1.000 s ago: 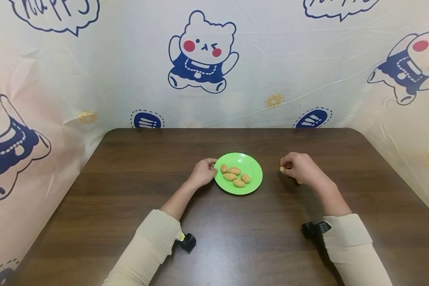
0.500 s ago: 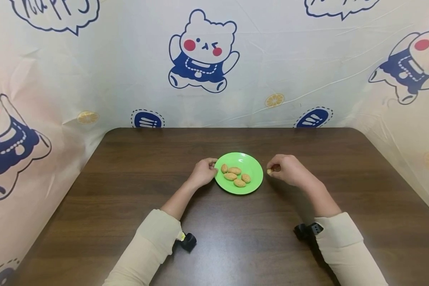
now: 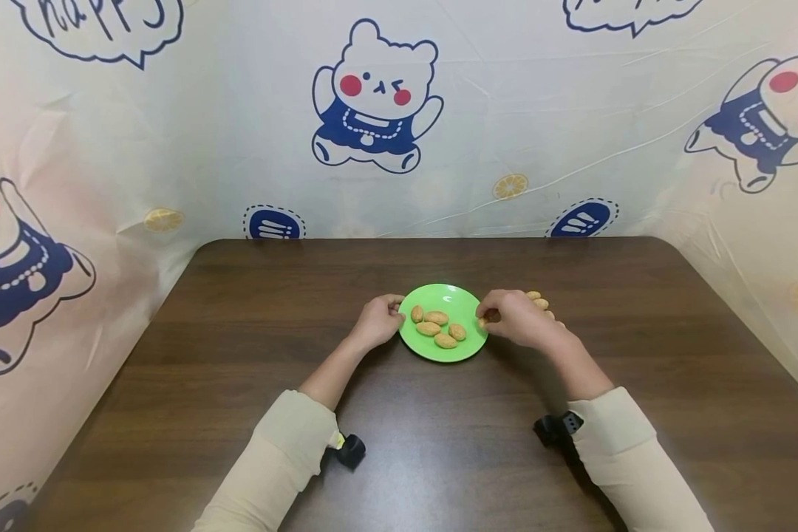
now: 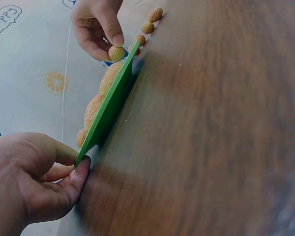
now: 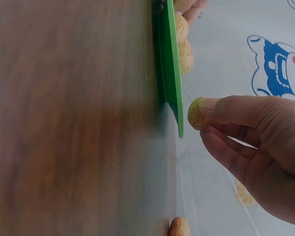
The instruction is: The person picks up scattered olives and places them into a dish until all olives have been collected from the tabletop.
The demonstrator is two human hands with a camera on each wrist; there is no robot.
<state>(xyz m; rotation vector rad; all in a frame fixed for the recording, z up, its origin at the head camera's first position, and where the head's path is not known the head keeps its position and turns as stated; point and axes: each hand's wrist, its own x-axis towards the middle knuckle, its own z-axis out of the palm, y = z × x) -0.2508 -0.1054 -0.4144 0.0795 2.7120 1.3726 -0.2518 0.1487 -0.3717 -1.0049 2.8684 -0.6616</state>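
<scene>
A green plate (image 3: 465, 299) lies on the brown table, carrying several tan oval nuts (image 3: 435, 318) in rough shells. My left hand (image 3: 377, 323) grips its left rim; in the left wrist view, thumb and fingers (image 4: 80, 172) pinch the edge. My right hand (image 3: 520, 318) is at the opposite rim, pinching another nut (image 5: 199, 114) between thumb and fingertips. That nut has a greenish tint in the right wrist view and hangs just off the plate's edge, over the side where the other nuts lie. Its far side is hidden by the fingers.
More nuts (image 3: 541, 304) lie in a line on the table right of the plate, partly behind my right hand. The table (image 3: 399, 458) ends at a printed cloth (image 3: 239, 111) standing along its back and sides. Black wrist cameras (image 3: 351, 451) hang under both cuffs.
My right hand has moved left from the loose nuts to the plate's right rim, carrying one nut. More of the nuts behind it now show. My left hand and the plate stay put.
</scene>
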